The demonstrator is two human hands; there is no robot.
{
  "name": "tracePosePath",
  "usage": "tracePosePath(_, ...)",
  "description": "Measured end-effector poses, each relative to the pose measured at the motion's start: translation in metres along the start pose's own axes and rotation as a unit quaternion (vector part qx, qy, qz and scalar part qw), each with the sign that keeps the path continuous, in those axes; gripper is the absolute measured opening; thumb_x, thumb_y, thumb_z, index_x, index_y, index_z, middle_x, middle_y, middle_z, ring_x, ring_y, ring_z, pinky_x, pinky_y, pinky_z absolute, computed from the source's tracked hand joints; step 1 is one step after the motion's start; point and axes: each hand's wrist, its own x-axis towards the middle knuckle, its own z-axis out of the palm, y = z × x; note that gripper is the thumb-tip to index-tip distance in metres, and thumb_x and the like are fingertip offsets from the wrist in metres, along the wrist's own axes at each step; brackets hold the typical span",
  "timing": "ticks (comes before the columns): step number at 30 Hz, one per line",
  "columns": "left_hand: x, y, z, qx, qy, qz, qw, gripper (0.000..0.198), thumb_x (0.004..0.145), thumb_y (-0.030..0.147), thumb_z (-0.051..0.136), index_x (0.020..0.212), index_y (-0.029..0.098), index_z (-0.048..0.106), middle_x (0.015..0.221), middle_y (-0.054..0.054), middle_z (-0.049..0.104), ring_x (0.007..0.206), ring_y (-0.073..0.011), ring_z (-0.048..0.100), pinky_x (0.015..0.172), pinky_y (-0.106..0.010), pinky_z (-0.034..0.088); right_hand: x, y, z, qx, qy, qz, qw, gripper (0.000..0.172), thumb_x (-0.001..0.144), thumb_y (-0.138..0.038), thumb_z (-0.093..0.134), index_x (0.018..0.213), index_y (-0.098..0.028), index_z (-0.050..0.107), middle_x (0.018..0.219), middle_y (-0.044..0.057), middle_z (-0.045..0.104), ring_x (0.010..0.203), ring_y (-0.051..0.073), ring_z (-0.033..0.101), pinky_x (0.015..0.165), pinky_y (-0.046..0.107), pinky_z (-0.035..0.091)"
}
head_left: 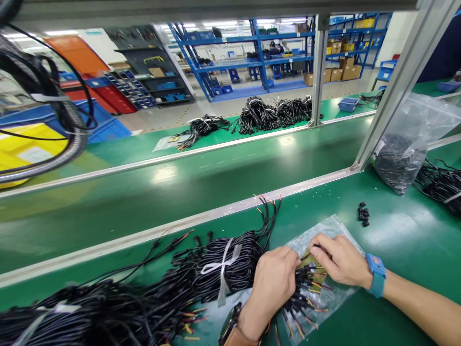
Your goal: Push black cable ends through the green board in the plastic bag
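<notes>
My left hand (275, 274) is closed on a thin black cable (305, 258), whose end points toward the right hand. In my right hand (340, 262), thumb and forefinger pinch a small black part (316, 246); its exact kind is too small to tell. Beneath both hands lies a clear plastic bag (342, 235). Black cable ends with red and yellow stripped wires (306, 307) fan out over the bag, partly covered by the left hand. A coiled black cable bundle (230, 262), tied with white tape, sits left of the left hand.
Several small black pieces (363, 214) lie right of the bag. More cables (72, 307) fill the front left. A clear bag of black parts (399, 154) stands by a metal post (389, 96). Cable heaps (266, 115) lie across the sunken green strip (201, 168).
</notes>
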Motion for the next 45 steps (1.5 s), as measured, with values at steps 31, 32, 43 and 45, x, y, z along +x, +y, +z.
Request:
tracePosePath(31, -0.005, 0.004, -0.001, -0.030, 0.005, -0.005, 1.000, 0.021, 0.103, 0.018, 0.044, 0.084, 0.021, 0.053, 0.080, -0.001, 0.058, 0.072, -0.0197, 0.054, 0.067, -0.034, 0.033, 0.007, 0.002, -0.002, 0.046, 0.111, -0.017, 0.993, 0.014, 0.101, -0.018, 0.052, 0.113, -0.021, 0.059, 0.099, 0.004, 0.067, 0.085, 0.019, 0.063, 0.078, 0.033, 0.049)
tracePosePath(32, -0.005, 0.005, -0.002, -0.029, 0.004, -0.004, 1.000, 0.021, 0.103, 0.017, 0.044, 0.084, 0.021, 0.053, 0.080, -0.001, 0.058, 0.072, -0.0198, 0.053, 0.066, -0.034, 0.033, 0.006, 0.002, -0.001, 0.047, 0.110, -0.015, 0.993, 0.014, 0.101, -0.018, 0.052, 0.113, -0.021, 0.059, 0.099, 0.004, 0.067, 0.084, 0.019, 0.063, 0.078, 0.034, 0.049)
tracePosePath(43, -0.011, 0.007, 0.004, -0.098, 0.119, -0.036, 0.987, 0.017, 0.102, 0.018, 0.048, 0.087, 0.021, 0.055, 0.077, -0.001, 0.059, 0.070, -0.0180, 0.055, 0.069, -0.032, 0.039, 0.010, 0.005, -0.003, 0.143, 0.137, 0.052, 0.979, 0.015, 0.103, -0.032, 0.053, 0.105, -0.021, 0.063, 0.092, 0.006, 0.066, 0.084, 0.021, 0.061, 0.077, 0.035, 0.050)
tracePosePath(45, -0.013, 0.007, 0.007, -0.127, 0.170, -0.051, 0.976, 0.017, 0.101, 0.016, 0.049, 0.086, 0.021, 0.054, 0.073, 0.000, 0.057, 0.068, -0.0164, 0.055, 0.070, -0.030, 0.042, 0.011, 0.008, -0.001, 0.211, 0.145, 0.096, 0.962, 0.020, 0.102, -0.038, 0.055, 0.107, -0.020, 0.062, 0.092, 0.006, 0.066, 0.084, 0.020, 0.062, 0.076, 0.034, 0.051)
